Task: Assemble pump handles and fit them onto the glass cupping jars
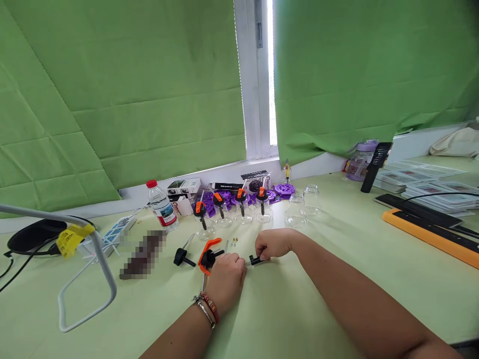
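My right hand (275, 243) pinches a small black plastic part (256, 260), which lies low over the table and points left. A thin coil spring (248, 264) extends from that part's left end toward my left hand (226, 275). My left fingers are curled closed at the spring's other end, and their tips are partly hidden. Just beyond the left hand is a black round cap with a stem (208, 258), beside an orange curved plastic piece (201, 260). Another black cap with a metal rod (180, 256) rests farther left. Several tiny brass and silver fittings (234, 242) stand behind my hands.
Several glass jars with black-and-orange tops (241, 204) stand behind, near open glass jars (295, 209). Purple plastic parts (284, 190) and boxes (185, 186) line the wall. A water bottle (162, 207) and a grey metal frame (101, 259) are left; an orange-edged tool (430, 234) is right.
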### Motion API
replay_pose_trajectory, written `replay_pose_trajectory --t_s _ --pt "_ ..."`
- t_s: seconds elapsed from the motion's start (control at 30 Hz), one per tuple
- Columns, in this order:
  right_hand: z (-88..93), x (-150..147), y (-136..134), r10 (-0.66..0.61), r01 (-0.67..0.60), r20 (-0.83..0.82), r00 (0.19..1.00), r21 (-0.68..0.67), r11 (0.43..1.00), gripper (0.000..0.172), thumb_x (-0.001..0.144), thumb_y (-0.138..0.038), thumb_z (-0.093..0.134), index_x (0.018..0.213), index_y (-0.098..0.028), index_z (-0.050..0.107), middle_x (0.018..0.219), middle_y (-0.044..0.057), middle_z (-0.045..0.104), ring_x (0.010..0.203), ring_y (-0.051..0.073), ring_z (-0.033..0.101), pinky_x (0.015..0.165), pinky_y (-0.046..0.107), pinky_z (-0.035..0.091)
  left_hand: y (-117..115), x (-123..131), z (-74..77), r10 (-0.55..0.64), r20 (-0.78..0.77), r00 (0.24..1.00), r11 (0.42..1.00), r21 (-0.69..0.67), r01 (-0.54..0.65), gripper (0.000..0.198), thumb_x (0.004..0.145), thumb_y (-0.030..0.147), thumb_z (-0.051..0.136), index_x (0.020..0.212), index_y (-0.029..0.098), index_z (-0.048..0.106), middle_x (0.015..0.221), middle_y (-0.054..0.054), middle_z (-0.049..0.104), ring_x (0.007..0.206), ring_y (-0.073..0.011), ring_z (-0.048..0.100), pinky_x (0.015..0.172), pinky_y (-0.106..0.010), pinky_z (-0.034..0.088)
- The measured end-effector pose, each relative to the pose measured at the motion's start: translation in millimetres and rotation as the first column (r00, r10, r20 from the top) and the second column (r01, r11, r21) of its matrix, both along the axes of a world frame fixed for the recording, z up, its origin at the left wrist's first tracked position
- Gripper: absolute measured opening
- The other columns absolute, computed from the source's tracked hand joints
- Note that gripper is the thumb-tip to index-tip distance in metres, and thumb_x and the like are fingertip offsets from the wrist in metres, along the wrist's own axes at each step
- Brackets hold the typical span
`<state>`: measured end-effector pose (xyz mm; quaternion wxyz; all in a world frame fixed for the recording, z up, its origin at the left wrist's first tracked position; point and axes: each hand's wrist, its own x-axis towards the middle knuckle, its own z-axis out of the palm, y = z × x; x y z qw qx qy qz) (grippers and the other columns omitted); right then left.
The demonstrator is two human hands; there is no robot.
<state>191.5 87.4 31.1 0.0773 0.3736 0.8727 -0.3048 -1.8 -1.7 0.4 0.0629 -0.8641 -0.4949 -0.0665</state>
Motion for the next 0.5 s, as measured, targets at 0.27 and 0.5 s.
replay_pose_trajectory --t_s 0.27,0.5 --pt "8.3 20 0 -0.117 0.113 0.103 0.988 0.051 0.992 0.017 0.064 -0.020 0.068 0.081 -0.017 0.071 0.068 0.000 0.064 0.062 0.013 0.054 0.052 0.022 0.034 -1 -1 -2.4 0.023 -0.043 0.999 1.000 0.017 -0.022 0.023 0.091 0.018 0.042 0.077 0.016 0.060 0.077 -0.006 0.063 0.075 -0.0202 0.059 0.067 -0.032 0.042" --pt "0.6 12 1 -0.150 0.133 0.104 0.983 0.152 0.979 0.012 0.064 -0.018 0.069 0.075 -0.017 0.071 0.068 0.001 0.064 0.059 0.013 0.053 0.051 0.022 0.033 1 -4 -3.8 0.031 -0.044 0.999 0.999 0.028 -0.029 0.023 0.090 0.018 0.042 0.076 0.016 0.059 0.076 -0.006 0.063 0.073 -0.0200 0.059 0.066 -0.031 0.041"
